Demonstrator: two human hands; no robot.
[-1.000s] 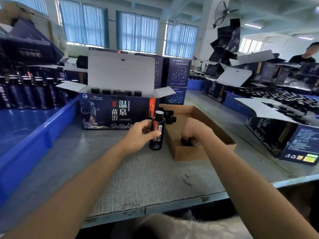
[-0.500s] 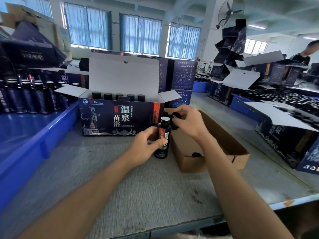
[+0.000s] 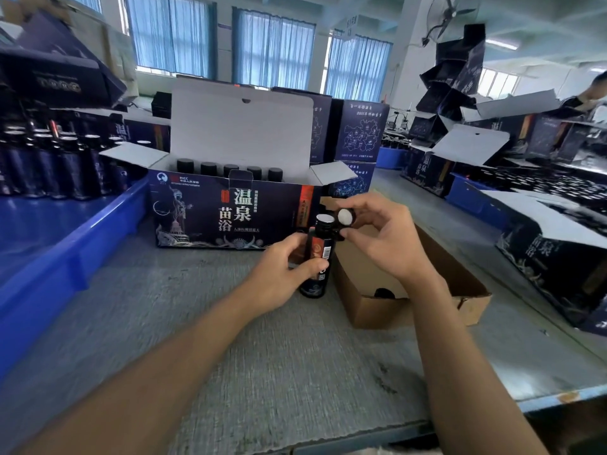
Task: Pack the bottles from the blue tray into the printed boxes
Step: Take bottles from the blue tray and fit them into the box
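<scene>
A dark bottle with a red-and-black label stands upright on the grey table, its sealed white mouth uncovered. My left hand grips its body. My right hand holds a black cap with a white liner, tilted just beside the bottle's mouth. Behind stands an open printed box with a row of capped bottles at its back. The blue tray at left holds several dark bottles.
A shallow brown cardboard box with loose black caps lies right of the bottle. More printed boxes and blue trays crowd the right side. Closed printed boxes stand behind. A person is at far right.
My right hand came out of the brown box with a cap and raised it to the bottle's mouth. The left hand kept hold of the bottle.
</scene>
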